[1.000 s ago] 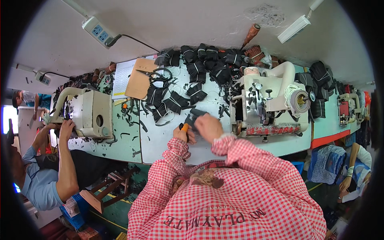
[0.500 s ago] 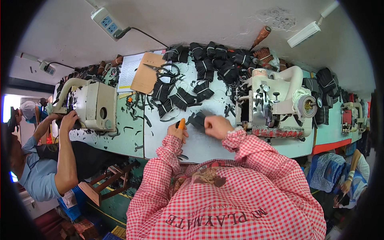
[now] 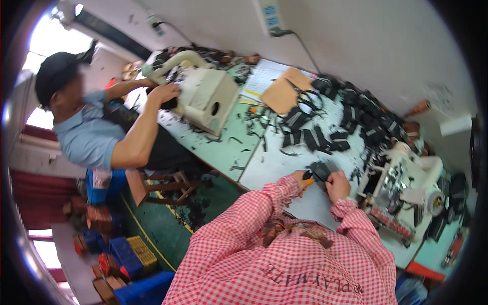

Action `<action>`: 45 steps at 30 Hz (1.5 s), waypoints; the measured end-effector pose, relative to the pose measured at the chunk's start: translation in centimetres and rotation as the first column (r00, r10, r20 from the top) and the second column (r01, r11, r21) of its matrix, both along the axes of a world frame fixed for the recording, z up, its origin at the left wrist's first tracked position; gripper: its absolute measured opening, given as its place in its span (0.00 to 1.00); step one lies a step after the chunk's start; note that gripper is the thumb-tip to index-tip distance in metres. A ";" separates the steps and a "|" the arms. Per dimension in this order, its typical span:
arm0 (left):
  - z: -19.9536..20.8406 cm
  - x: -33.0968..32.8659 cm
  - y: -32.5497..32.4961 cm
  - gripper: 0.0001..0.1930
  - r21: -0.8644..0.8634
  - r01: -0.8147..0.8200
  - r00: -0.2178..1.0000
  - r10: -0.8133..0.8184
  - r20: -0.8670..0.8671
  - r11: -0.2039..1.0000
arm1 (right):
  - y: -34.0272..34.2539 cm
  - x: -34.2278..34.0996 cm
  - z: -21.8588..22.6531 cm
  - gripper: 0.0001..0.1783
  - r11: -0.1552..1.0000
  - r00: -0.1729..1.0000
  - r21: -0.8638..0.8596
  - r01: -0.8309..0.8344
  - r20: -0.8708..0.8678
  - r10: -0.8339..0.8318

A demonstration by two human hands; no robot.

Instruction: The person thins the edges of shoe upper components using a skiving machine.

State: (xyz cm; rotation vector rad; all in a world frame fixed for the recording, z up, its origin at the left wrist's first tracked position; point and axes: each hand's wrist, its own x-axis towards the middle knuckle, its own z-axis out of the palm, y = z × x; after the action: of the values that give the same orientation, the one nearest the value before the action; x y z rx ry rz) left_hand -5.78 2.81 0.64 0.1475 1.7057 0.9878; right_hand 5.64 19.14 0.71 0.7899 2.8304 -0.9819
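On the white tabletop, my right hand point(image 3: 337, 186) is closed at the edge of a small stack of flat black pieces point(image 3: 319, 171), gripping it by its right side. My left hand point(image 3: 301, 183) is beside the stack's left edge, fingers curled. A bright orange sleeve-like piece point(image 3: 308, 181) shows at its fingertips, with a dark bit next to it; whether the hand grips that bit is too blurred to tell. Farther back lie tied bundles of black pieces point(image 3: 316, 138). Black-handled scissors point(image 3: 311, 103) rest near a brown card folder point(image 3: 279, 96).
To the right stands a cream-coloured machine point(image 3: 406, 188); another machine point(image 3: 206, 96) is at left, where a co-worker in a blue shirt point(image 3: 91, 137) has both hands. Heaped black bundles point(image 3: 366, 114) line the wall. Wooden stool point(image 3: 157, 188) and blue crates point(image 3: 124, 256) stand left.
My view has swung left and tilted, bringing more of the co-worker and floor into sight. The orange piece has tipped from upright to sideways, toward the black stack. My right hand stays at the stack.
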 end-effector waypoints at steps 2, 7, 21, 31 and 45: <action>1.1 -1.3 0.1 0.19 -0.152 0.055 0.970 -0.089 -0.224 0.987 | 0.0 0.1 -0.5 0.13 0.993 0.990 -0.096 0.072 -0.118 -0.083; -0.1 -1.2 0.2 0.29 -0.147 0.039 0.893 -0.100 -0.438 0.988 | 2.1 0.4 -1.5 0.12 0.991 0.994 -0.088 -0.104 -0.030 0.102; -0.2 1.8 -3.2 0.10 0.069 -0.063 0.921 0.031 0.389 0.996 | 1.4 -2.3 2.0 0.19 0.996 0.999 0.085 0.032 0.030 -0.034; -1.7 3.7 0.0 0.10 -0.030 -0.424 0.903 0.420 -0.096 0.905 | 0.8 -1.0 0.5 0.14 0.950 0.973 -0.210 0.230 0.024 -0.231; -1.6 1.3 -2.3 0.12 -0.095 -0.459 0.876 0.468 0.116 0.883 | 0.0 -1.3 1.9 0.18 0.998 0.973 0.027 0.061 0.223 -0.065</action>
State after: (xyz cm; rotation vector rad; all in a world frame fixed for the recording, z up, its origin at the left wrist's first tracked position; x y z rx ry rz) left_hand -4.48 0.51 -0.94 -0.3861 1.6772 1.2581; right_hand 4.34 19.16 2.61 0.9336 2.6409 -0.8148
